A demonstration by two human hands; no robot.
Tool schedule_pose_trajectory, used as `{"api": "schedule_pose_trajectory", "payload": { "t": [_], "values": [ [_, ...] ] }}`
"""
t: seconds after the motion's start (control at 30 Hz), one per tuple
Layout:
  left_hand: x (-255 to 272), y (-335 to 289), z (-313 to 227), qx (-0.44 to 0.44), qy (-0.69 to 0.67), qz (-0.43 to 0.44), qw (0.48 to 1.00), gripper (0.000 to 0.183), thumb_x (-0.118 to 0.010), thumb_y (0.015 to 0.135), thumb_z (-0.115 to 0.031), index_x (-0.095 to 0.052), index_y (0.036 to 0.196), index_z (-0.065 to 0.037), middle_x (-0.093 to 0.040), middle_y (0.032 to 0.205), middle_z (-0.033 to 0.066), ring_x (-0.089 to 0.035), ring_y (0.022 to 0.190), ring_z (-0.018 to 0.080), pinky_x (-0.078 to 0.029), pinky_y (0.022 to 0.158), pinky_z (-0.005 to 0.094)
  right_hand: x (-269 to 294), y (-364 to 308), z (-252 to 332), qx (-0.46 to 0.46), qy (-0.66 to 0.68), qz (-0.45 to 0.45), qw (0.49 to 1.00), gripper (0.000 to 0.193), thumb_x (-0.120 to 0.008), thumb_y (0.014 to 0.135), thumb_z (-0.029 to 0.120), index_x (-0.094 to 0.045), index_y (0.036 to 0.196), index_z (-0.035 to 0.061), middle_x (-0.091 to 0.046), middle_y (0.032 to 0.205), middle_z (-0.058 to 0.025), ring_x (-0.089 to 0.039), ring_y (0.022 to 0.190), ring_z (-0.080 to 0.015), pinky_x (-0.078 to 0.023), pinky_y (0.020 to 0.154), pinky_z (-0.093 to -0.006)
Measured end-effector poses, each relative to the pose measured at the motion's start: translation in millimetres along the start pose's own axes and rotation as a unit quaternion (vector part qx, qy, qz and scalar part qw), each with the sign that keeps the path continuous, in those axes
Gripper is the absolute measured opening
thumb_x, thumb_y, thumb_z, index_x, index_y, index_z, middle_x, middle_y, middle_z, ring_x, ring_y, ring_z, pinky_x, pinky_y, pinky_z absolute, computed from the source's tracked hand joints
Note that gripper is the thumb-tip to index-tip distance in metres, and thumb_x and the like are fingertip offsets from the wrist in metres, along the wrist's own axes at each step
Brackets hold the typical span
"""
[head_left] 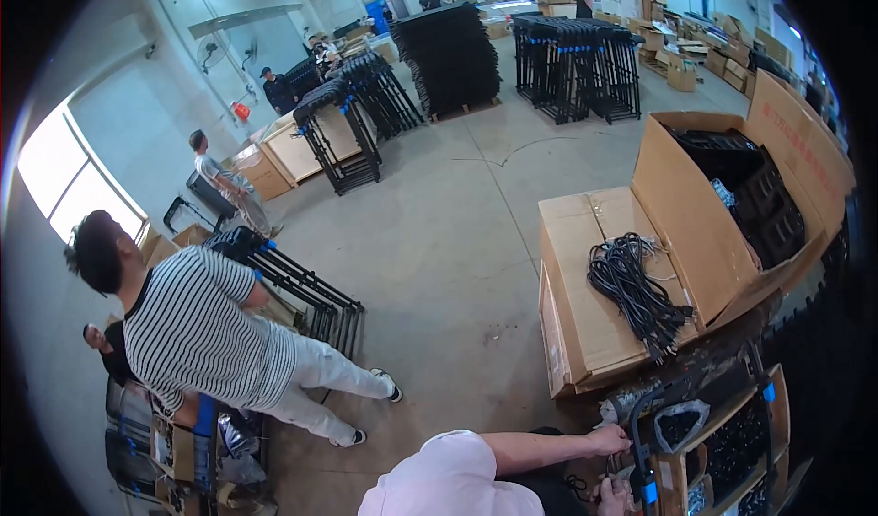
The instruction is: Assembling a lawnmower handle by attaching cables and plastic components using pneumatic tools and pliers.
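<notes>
The person's arm in a pale pink sleeve comes in from the lower edge, and the upper of the two hands, apparently the left hand (610, 439), is closed in a fist on the black frame (646, 443) that stands up at the near end of a wooden box (677, 479) with compartments full of small dark parts. The right hand (607, 492) sits lower, just beside the foot of the same frame near a blue clip (649, 493); the lens edge cuts it off, so I cannot tell whether its fingers are together or apart. The step in hand looks like fitting or fastening something at the base of the frame, one hand steadying while the other works low down. The next move seems to call for a firm hold on the frame and careful finger work in a tight spot between frame and box. Just beyond lies a closed carton (594, 269) carrying a bundle of black cables (636, 287), and an open carton (722, 205) of dark parts stands behind it. A person in a striped shirt (197, 333) bends over black racks (302, 287) well apart across the floor.
</notes>
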State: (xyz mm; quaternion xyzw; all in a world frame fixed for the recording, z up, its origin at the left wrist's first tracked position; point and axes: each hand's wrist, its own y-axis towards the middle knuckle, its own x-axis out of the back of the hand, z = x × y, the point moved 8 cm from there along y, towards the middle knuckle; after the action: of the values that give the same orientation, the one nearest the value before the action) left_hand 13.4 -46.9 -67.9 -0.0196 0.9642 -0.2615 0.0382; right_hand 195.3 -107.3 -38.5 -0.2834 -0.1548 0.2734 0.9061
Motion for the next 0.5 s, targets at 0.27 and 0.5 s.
{"api": "schedule_pose_trajectory", "payload": {
  "t": [0.27,0.5],
  "values": [
    [2,6,-16,0.011,0.039,0.022,0.999,0.027,-0.067,0.096,-0.029,-0.077,0.086,-0.006,-0.068,0.073,0.0026,-0.063,0.068,0.0141,-0.050,0.064,0.0325,4,20,-6,-0.027,0.025,-0.002,0.999,0.027,-0.064,0.107,0.033,-0.069,0.119,0.0088,-0.066,0.091,-0.0034,-0.056,0.078,-0.0174,-0.048,0.072,-0.0366],
    [3,-6,-15,0.010,0.043,-0.013,0.999,0.028,-0.067,0.094,-0.031,-0.078,0.087,-0.007,-0.071,0.075,0.0077,-0.068,0.072,0.0198,-0.053,0.067,0.0373,-1,28,0,0.051,0.046,0.057,0.996,0.032,-0.066,0.105,0.036,-0.071,0.114,0.0052,-0.067,0.085,-0.0037,-0.057,0.075,-0.0199,-0.050,0.069,-0.0401]
  ]
}}
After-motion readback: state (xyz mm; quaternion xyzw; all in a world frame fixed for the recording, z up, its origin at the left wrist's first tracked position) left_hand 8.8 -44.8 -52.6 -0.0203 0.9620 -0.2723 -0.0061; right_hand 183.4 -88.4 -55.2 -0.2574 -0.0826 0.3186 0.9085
